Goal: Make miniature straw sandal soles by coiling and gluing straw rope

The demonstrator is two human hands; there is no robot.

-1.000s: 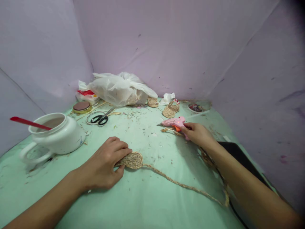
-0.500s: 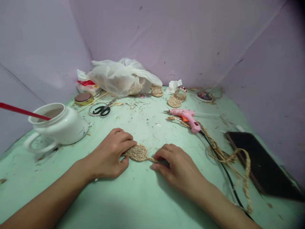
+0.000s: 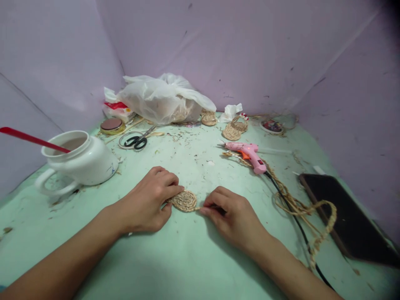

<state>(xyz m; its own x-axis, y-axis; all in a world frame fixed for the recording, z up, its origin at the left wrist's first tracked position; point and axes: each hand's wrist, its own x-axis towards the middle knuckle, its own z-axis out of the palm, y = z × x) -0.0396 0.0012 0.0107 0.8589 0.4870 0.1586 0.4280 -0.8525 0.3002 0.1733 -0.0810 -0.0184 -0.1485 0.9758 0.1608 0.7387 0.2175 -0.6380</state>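
A flat coil of braided straw cord [image 3: 186,201] lies on the green table in front of me. My left hand [image 3: 156,200] grips its left side between thumb and fingers, covering that part. From the coil's right edge a short braided tail [image 3: 199,208] leads to my right hand [image 3: 229,212], which pinches it between thumb and forefinger. Beyond my right hand rests a pink hot glue gun [image 3: 246,153] with an orange trigger, its nozzle pointing left.
A white mug [image 3: 90,162] holding a red stick stands left. Scissors [image 3: 137,141], a plastic bag [image 3: 165,100] and a small woven basket-like piece [image 3: 233,130] lie farther back. On the right are loose braided cord [image 3: 328,204], a black cable [image 3: 296,227] and a dark tablet-like device [image 3: 346,221].
My right hand's fingertips have closed on the tail nearer the coil. The loose cord at right has shifted slightly. The whole view has moved a little; my left hand keeps its grip.
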